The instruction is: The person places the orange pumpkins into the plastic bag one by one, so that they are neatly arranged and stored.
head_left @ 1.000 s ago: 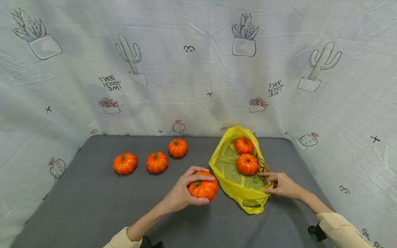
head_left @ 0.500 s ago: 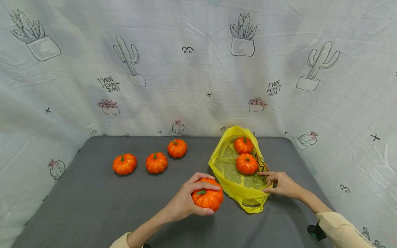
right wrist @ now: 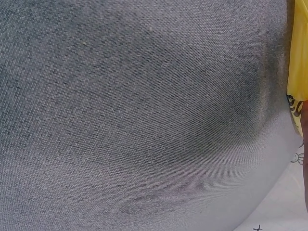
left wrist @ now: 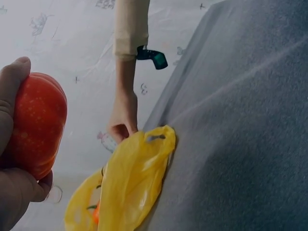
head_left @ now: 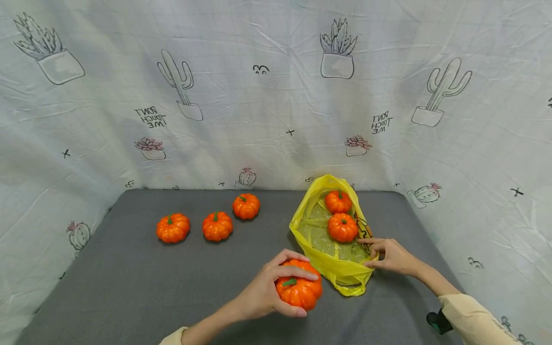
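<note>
My left hand (head_left: pixel 269 290) grips a small orange pumpkin (head_left: pixel 302 291) with a green stem, fingers over its top and thumb along its near side. In the left wrist view the same pumpkin (left wrist: pixel 41 122) shows between thumb and fingers, above the table. A yellow plastic bag (head_left: pixel 316 261) lies with its mouth spread wide. Inside it are two pumpkins, one at the back (head_left: pixel 338 201) and one in front of it (head_left: pixel 342 228). At the bag's right edge my right hand (head_left: pixel 393 257) pinches the rim. In the right wrist view only a strip of the bag (right wrist: pixel 299 53) shows.
Three more pumpkins stand on the grey table (head_left: pixel 129 287): one at the left (head_left: pixel 173 228), one beside it (head_left: pixel 217 226) and one farther back (head_left: pixel 246 206). A white curtain (head_left: pixel 241 110) printed with cacti hangs behind and at both sides.
My left hand has moved right and toward the near edge with the pumpkin, now in front of the bag's near left side. The right hand stays at the bag's rim.
</note>
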Demonstrator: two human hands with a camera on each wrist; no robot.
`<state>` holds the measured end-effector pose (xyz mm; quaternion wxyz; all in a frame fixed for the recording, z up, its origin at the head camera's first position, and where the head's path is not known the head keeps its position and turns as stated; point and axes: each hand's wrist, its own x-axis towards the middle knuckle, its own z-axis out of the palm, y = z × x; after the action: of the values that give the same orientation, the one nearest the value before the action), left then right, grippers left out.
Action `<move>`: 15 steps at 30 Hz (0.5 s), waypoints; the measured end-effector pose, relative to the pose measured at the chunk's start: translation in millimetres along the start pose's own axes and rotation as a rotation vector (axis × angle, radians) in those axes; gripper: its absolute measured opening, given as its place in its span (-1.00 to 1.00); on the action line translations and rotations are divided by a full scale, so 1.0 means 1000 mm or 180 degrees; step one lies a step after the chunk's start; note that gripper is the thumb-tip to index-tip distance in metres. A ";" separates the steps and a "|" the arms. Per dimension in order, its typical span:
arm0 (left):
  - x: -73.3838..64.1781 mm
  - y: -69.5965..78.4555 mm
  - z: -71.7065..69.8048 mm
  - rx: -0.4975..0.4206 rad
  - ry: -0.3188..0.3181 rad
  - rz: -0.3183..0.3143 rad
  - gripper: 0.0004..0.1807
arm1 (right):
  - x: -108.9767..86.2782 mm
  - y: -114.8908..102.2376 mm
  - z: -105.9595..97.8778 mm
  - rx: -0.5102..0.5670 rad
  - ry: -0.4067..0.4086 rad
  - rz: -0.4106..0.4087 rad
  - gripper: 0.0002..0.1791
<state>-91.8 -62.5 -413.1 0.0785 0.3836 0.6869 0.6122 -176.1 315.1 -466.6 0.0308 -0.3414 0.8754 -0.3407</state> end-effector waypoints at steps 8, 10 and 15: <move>0.000 -0.001 0.008 -0.0111 -0.0246 0.0127 -0.47 | 0.002 0.001 0.001 0.0006 -0.0039 -0.0019 -0.65; 0.001 -0.002 0.011 -0.0110 -0.0340 0.0127 -0.47 | 0.001 0.002 0.001 0.0013 -0.0034 -0.0035 -0.65; 0.004 -0.011 0.019 -0.0083 -0.0617 0.0323 -0.45 | 0.000 0.003 0.002 0.0010 -0.0032 -0.0025 -0.64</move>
<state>-89.0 -44.7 -425.9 0.1185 0.4743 0.6478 0.5843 -177.3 315.4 -469.7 0.0344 -0.3465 0.8734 -0.3405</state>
